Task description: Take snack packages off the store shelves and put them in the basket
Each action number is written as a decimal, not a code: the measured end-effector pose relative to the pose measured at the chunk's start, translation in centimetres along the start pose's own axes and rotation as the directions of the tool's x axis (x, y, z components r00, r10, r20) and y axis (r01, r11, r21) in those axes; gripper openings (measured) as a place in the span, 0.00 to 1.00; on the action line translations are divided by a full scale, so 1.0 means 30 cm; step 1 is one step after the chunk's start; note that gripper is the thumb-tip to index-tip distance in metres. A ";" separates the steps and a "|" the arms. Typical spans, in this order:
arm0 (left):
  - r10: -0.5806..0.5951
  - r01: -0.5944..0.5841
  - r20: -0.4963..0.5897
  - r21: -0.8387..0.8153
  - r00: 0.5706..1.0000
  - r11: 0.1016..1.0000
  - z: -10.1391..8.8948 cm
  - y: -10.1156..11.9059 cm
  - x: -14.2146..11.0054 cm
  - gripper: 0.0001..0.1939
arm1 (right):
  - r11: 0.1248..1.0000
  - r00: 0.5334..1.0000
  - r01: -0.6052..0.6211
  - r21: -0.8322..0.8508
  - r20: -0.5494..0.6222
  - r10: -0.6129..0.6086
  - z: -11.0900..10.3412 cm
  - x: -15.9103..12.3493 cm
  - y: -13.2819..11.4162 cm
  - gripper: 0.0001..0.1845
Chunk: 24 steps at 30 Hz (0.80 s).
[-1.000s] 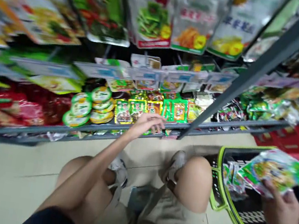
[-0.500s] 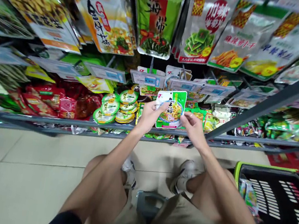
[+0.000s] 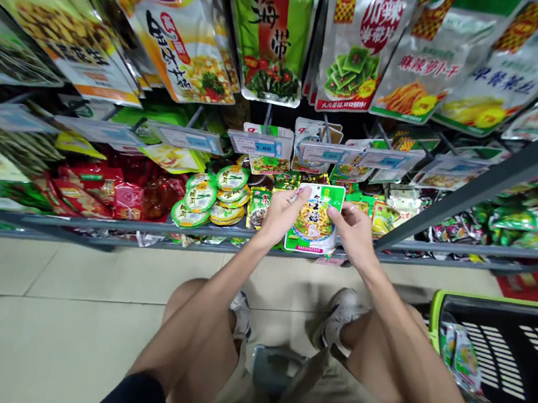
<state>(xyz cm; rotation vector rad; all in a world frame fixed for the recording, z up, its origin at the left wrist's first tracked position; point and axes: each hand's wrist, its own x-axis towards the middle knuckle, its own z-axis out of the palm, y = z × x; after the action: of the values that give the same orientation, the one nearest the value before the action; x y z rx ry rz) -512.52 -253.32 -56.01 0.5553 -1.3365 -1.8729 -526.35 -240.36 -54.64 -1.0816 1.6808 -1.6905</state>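
A small green-and-white food packet [image 3: 314, 225] with dark lettering and a picture of food is held upright in front of the lower shelf. My left hand [image 3: 283, 216] pinches its left edge, thumb on the front face. On the opposite edge, my right hand [image 3: 356, 229] grips it with the thumb at the upper right. Just behind hang similar small packets [image 3: 311, 142] under price tags [image 3: 260, 145]. Left of my left hand, round green-lidded tubs [image 3: 197, 197] are stacked on the shelf.
A black basket with a lime rim [image 3: 492, 299] stands on the floor at right, with packets [image 3: 462, 358] inside. Large hanging pouches [image 3: 278, 34] fill the upper rack. A grey diagonal post [image 3: 478, 185] crosses at right. Red packs [image 3: 86, 191] lie on the lower shelf at left.
The packet has come slightly lower and to the right in view, with both hands still on it. The right thumb now lies more over its front. The camera view has shifted a little.
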 end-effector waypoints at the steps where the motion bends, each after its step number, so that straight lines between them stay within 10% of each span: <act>1: -0.011 0.011 0.004 -0.005 1.000 1.000 0.000 0.002 0.000 0.31 | 1.000 1.000 0.007 -0.017 -0.013 -0.008 -0.001 -0.002 0.003 0.23; 10: 0.075 -0.076 -0.026 -0.031 0.997 0.997 0.043 -0.011 0.043 0.24 | 0.998 0.990 0.035 -0.056 -0.135 -0.043 -0.051 0.052 0.006 0.24; 24: 0.348 -0.348 -0.063 0.008 0.935 0.937 0.355 0.012 0.309 0.18 | 0.934 0.862 0.342 -0.102 -0.363 -0.355 -0.164 0.325 -0.086 0.30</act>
<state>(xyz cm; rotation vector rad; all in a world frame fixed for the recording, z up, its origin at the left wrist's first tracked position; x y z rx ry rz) -525.75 -254.22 -51.15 0.3450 -1.2943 -1.5547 -535.28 -245.29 -49.95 -1.1915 1.8285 -2.2271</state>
